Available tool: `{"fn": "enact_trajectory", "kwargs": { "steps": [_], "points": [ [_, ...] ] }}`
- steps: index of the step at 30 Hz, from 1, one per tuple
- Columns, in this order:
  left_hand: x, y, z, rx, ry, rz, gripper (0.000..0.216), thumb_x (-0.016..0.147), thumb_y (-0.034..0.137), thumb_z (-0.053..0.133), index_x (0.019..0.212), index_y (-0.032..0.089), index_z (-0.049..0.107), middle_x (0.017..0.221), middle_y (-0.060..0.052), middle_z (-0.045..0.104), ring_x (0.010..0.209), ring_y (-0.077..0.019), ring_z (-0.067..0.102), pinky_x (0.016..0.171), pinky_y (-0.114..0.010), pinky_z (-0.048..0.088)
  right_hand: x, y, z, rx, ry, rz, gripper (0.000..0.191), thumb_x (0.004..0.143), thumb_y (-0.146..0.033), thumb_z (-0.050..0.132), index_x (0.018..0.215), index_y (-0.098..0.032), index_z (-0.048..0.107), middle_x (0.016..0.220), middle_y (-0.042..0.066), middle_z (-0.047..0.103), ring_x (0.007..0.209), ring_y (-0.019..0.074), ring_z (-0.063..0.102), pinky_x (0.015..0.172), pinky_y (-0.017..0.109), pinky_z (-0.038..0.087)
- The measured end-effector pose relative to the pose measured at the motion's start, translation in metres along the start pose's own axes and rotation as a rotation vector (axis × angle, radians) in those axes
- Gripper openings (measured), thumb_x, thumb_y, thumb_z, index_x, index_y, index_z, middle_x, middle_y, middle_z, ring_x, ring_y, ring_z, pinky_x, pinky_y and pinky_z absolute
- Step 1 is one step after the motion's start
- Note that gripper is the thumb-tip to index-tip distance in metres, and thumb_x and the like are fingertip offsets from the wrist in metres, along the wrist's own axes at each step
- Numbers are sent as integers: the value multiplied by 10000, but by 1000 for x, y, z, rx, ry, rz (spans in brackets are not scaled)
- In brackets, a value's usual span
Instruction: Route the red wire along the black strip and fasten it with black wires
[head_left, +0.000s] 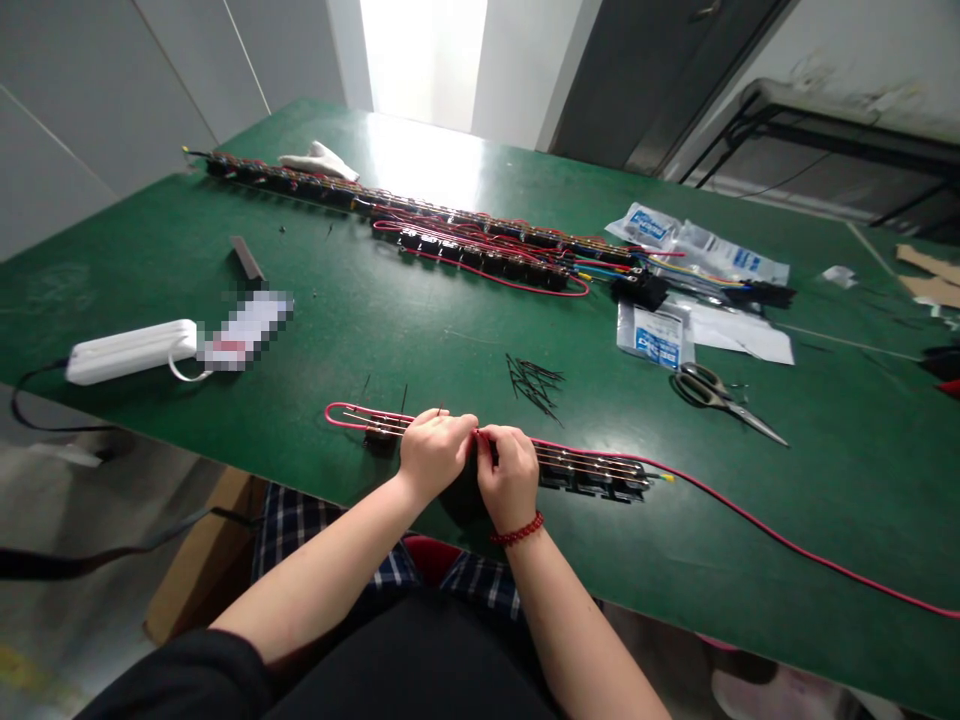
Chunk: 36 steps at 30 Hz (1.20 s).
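Observation:
My left hand (pixel 435 450) and my right hand (pixel 510 475) are closed side by side on a short strip of black modules (pixel 592 472) lying along the near edge of the green table (pixel 375 330). A red wire (pixel 750 520) runs along the strip, loops round its left end and trails off to the right. Both hands pinch the wire and strip at the middle; their fingertips hide what lies between them. A red bead bracelet sits on my right wrist.
A small heap of black cable ties (pixel 534 383) lies just beyond my hands. Scissors (pixel 720 395) and plastic bags (pixel 697 250) are at the right. Long wired module strips (pixel 420 215), a white glove (pixel 319 160) and a white power strip (pixel 131 350) lie farther off.

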<state>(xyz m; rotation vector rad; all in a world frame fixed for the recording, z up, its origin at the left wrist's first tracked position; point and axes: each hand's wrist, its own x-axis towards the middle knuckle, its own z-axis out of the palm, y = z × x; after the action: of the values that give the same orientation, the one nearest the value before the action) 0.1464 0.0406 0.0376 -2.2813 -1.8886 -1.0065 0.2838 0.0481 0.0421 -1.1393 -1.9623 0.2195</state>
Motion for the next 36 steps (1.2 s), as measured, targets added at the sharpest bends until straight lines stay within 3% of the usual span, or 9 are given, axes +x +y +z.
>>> {"fn": "enact_trajectory", "kwargs": {
  "steps": [36],
  "points": [
    [0,0,-2,-12,46,62,176,925,202,482,874,215,651,735,-8,700,686,-150,642,778,-314,458,0,0,1,-37,-26,3,99,907,-178,540,948,-174,630,856,71,698,804,205,620,788,365,498]
  ]
}}
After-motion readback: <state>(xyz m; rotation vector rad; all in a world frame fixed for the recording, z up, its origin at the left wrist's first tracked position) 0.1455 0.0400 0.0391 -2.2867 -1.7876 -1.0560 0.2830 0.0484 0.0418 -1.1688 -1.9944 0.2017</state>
